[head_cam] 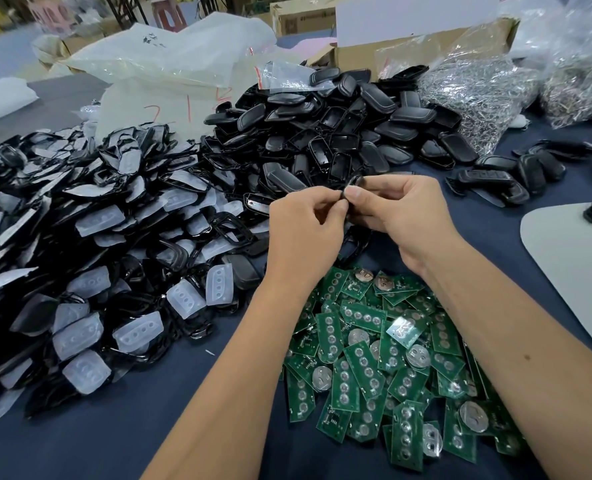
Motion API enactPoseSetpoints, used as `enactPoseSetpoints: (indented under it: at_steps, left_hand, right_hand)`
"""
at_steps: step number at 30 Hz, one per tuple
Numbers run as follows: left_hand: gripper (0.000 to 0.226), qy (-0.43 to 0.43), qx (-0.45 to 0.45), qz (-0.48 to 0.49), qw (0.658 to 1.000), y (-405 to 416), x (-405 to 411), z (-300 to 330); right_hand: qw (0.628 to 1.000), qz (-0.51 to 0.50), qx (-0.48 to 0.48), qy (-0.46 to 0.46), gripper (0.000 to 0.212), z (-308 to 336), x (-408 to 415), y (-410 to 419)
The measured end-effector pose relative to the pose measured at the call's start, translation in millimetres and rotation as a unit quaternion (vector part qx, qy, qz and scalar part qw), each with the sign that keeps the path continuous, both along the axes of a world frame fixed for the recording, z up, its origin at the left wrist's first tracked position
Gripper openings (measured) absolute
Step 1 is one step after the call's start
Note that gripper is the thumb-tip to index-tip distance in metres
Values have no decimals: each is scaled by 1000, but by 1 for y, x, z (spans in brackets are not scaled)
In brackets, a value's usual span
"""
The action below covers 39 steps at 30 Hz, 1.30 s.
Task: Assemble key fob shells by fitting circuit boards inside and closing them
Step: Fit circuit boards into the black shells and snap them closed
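- Dark blue table (121, 441), covered in heaps of parts.
- Wide heap of black frames with translucent button pads (80, 258) at left.
- Mound of black shell halves (339, 126) behind the hands.
- Pile of green circuit boards (384, 362) under the forearms.
- Left hand (303, 233) and right hand (396, 216), fingers curled, both pinching one black key fob shell (351, 183) above the table, mostly hidden by fingertips.

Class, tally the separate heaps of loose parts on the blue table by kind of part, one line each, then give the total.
Green circuit boards: 1 heap
Black shells: 1 heap
Black frames with clear button pads: 1 heap
Total: 3 heaps
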State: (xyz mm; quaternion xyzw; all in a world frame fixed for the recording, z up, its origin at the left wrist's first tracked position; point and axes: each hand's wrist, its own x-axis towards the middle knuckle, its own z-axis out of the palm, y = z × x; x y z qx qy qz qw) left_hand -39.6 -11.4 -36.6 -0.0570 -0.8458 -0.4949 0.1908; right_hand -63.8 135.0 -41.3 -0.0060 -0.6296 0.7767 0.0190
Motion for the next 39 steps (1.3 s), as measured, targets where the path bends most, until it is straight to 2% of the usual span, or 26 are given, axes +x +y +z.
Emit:
enactPoseSetpoints:
  at_steps: [4, 13, 15, 18, 24, 35, 39]
  left_hand:
    - [16, 5, -32, -20, 999, 1, 2, 2]
    - [14, -10, -31, -9, 999, -6, 0, 2]
    - [16, -19, -27, -9, 999, -10, -2, 3]
    - [22, -27, -24, -19, 999, -14, -4, 3]
    - [21, -50, -29, -48, 997, -17, -4, 4]
    - [21, -73, -40, -64, 994, -22, -6, 5]
    - [31, -32, -75, -43, 996, -19, -3, 4]
  right_hand:
    - [998, -26, 53, 16, 13, -2, -1, 2]
    - [983, -58, 171, 41, 49, -5, -4, 4]
    - [983, -36, 174, 45, 46, -6, -5, 7]
    - [978, 16, 197, 72, 30, -5, -7, 13]
    - [972, 116, 172, 110, 21, -4, -8, 19]
    - [961, 99, 219, 138, 12, 3, -5, 20]
    - [941, 95, 278, 166, 15, 7, -1, 16]
